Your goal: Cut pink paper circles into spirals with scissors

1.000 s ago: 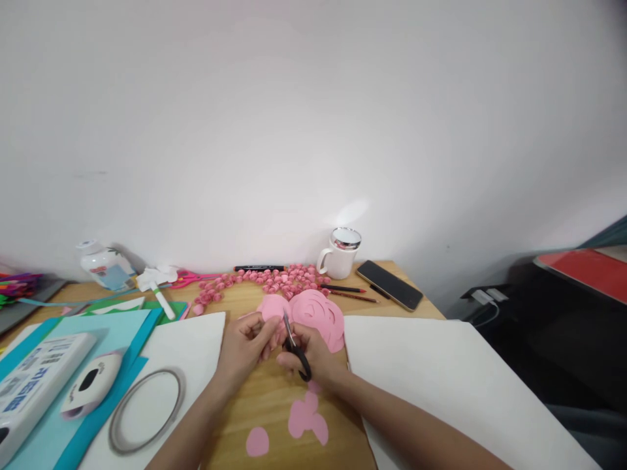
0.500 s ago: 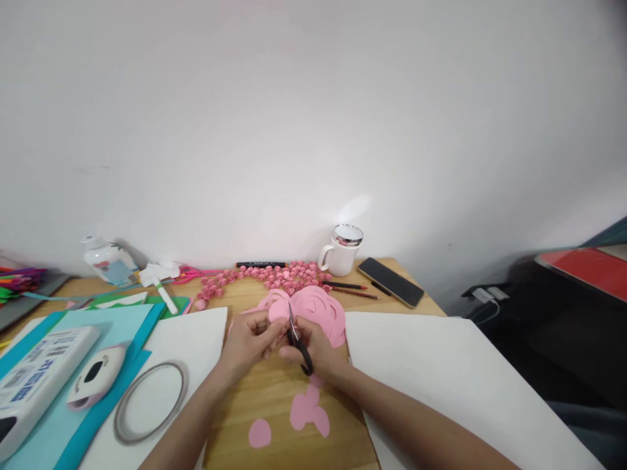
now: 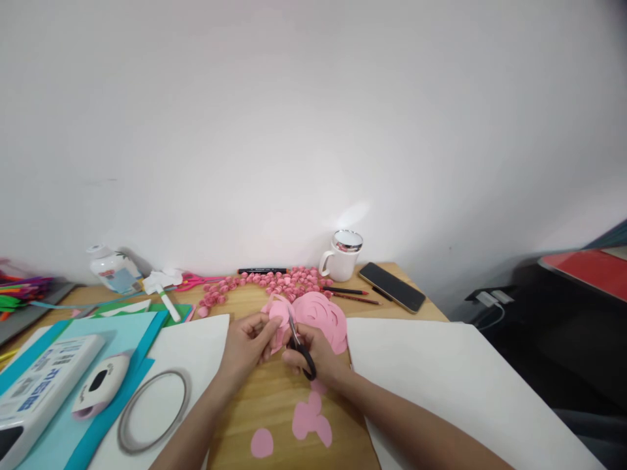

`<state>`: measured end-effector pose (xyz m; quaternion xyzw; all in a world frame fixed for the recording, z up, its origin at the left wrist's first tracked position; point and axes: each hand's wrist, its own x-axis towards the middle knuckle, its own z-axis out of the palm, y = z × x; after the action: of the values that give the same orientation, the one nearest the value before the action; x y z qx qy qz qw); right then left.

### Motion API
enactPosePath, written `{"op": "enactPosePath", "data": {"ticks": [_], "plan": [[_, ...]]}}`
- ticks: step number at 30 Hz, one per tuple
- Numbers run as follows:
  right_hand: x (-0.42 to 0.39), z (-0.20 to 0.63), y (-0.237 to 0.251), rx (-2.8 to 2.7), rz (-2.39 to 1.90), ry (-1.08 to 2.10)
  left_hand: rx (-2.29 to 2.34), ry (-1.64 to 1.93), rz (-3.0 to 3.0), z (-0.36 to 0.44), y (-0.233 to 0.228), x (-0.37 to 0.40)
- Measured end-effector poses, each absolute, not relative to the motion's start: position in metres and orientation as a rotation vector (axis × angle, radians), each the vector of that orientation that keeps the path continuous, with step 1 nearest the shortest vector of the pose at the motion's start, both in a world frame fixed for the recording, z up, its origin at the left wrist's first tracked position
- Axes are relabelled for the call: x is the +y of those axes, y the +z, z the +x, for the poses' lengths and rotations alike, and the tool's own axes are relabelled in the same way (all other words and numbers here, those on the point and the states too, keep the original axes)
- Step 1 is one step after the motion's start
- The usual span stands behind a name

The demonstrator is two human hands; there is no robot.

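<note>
My right hand (image 3: 316,352) grips black-handled scissors (image 3: 300,344), blades pointing up into a pink paper circle (image 3: 277,320). My left hand (image 3: 247,346) pinches that circle from the left. Just behind lies a stack of pink spiral-cut paper circles (image 3: 323,313) on the wooden desk (image 3: 274,405). Pink cut scraps (image 3: 309,419) and one small pink disc (image 3: 261,443) lie on the desk below my hands. A scatter of small rolled pink paper roses (image 3: 274,282) lies further back.
White sheets lie at right (image 3: 450,385) and left (image 3: 196,346). A tape ring (image 3: 151,411), a paper punch (image 3: 100,385), blue paper (image 3: 112,329), a white mug (image 3: 340,258), a phone (image 3: 392,286), pencils (image 3: 350,294), a black marker (image 3: 262,270) and a glue bottle (image 3: 112,269) surround the spot.
The view shifted slightly. My hands stay together on the pink circle, and the scissors have worked a little along the paper as my left hand turned it.
</note>
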<state>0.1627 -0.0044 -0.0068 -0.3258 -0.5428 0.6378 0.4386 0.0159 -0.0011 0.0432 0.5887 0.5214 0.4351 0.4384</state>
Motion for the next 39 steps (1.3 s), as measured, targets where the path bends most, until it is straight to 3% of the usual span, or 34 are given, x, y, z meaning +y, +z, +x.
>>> {"op": "enactPosePath", "data": {"ticks": [20, 39], "plan": [[-0.006, 0.163, 0.000, -1.352, -0.746, 1.530, 1.229, 0.958, 1.638, 0.017, 0.048, -0.003], [-0.004, 0.164, -0.009, -1.326, -0.790, 1.644, 1.287, 1.185, 1.428, 0.017, 0.044, 0.000]]}}
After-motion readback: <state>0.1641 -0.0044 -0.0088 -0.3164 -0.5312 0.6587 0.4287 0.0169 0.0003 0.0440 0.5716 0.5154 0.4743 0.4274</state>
